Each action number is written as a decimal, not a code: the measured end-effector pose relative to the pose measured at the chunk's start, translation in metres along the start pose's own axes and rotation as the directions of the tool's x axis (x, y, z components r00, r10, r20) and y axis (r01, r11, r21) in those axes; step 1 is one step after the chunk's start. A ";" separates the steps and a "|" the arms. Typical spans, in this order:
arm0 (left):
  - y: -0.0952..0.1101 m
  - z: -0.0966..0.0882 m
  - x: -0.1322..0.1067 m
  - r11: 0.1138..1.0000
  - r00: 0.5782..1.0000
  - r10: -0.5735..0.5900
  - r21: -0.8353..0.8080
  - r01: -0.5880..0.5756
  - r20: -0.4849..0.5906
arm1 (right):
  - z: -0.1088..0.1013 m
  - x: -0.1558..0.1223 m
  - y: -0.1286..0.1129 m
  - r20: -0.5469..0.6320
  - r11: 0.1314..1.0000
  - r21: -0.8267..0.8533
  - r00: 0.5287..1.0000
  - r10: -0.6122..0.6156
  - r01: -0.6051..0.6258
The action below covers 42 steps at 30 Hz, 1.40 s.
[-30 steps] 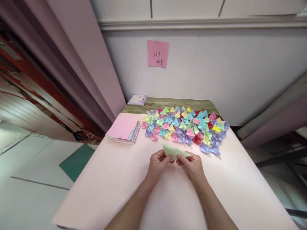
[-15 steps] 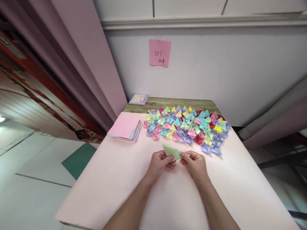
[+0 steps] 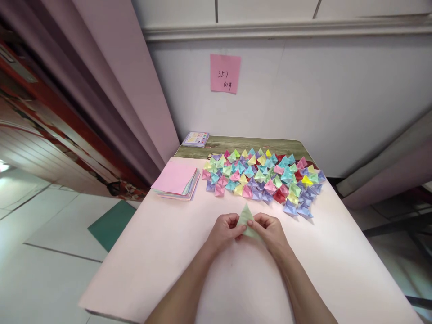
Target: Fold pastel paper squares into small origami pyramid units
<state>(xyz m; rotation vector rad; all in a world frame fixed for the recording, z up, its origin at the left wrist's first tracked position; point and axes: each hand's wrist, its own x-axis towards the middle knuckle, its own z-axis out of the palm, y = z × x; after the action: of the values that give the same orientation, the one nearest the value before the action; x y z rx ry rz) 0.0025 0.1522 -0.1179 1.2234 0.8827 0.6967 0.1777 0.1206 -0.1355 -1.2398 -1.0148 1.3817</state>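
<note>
A pale green folded paper (image 3: 246, 215) is held between my two hands above the near middle of the table, one pointed corner facing away from me. My left hand (image 3: 225, 231) is closed on its left side, thumb on the front face. From the right, my right hand (image 3: 271, 228) pinches the same paper, its thumb pressed near the middle. The curled fingers behind the paper are partly hidden. Beyond my hands lie many small folded paper boats (image 3: 259, 176) in several colours, packed close together.
Left of the boats is a stack of coloured paper sheets (image 3: 173, 177), pink on top. A pile of printed packs (image 3: 196, 139) sits at the table's (image 3: 162, 252) back left corner. On the wall behind hangs a pink note (image 3: 225, 73). A purple curtain (image 3: 135, 90) borders the left side.
The green paper has turned in my hands, so its point, earlier toward the upper left, is now straight up. Both hands have drawn closer together around it.
</note>
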 end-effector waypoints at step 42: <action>0.000 0.002 0.003 0.872 0.991 -0.098 -0.471 0.132 0.096 | 0.004 -0.004 0.001 0.042 0.982 0.190 0.999 -0.003 -0.005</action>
<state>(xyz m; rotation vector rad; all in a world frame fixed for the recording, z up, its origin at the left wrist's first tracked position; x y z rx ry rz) 0.0052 0.1534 -0.1186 0.7403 0.6656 0.7183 0.1735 0.1169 -0.1353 -1.0745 -0.8883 1.4747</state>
